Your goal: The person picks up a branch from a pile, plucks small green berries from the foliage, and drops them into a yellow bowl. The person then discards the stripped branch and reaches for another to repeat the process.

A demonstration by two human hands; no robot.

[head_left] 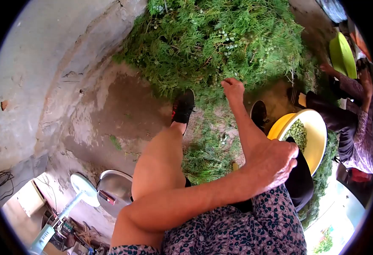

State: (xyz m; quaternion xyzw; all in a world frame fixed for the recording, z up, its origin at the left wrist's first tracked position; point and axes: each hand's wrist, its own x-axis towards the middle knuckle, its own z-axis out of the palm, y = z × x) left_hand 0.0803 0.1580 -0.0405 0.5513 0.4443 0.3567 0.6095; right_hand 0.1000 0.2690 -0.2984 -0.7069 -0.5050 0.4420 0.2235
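Note:
My left hand [273,165] is closed, its fingers curled, beside a pale yellow basin [317,136] that holds small green berries [297,134]. What it holds, if anything, is hidden. Farther forward, my right hand [234,90] is closed with its fingertips together, at the near edge of a large heap of green leafy branches [220,42] dotted with pale berries. Anything between those fingertips is too small to make out. My left forearm crosses over my leg, and my right forearm passes behind my left hand.
At the right another person [356,127] sits beside a green basin [343,55]. Loose sprigs [207,159] lie on the ground between my feet. A metal pan [115,187] with a red handheld device and a white fan [84,190] are at the lower left, near a wall [46,63].

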